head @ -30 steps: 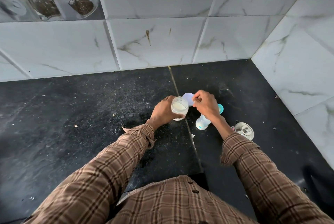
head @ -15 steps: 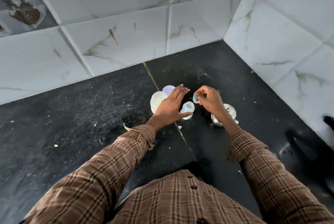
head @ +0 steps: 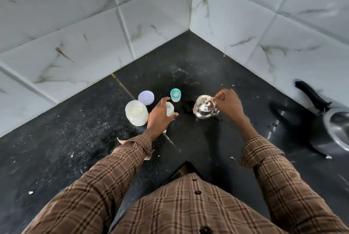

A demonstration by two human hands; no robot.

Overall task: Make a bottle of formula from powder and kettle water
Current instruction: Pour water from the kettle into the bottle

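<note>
A small open baby bottle [head: 170,109] stands on the black counter [head: 75,139]. My left hand [head: 159,116] wraps around it, thumb on one side and fingers on the other. Left of it stands an open jar of white formula powder [head: 136,113], with its lavender lid [head: 146,97] lying just behind. The teal teat cap [head: 175,95] stands apart behind the bottle. A small steel kettle [head: 204,107] with its lid on stands to the right. My right hand [head: 229,104] is at the kettle's handle side with curled fingers. Whether it grips the handle is unclear.
A steel pressure cooker [head: 338,131] with a long black handle [head: 311,95] lies at the right edge. White marble-look tiled walls [head: 245,26] meet in a corner behind the things. Crumbs and pale specks dot the counter.
My right hand set the teal cap down behind the bottle and moved right to the kettle. My left hand left the jar and closed around the bottle. The view swung right.
</note>
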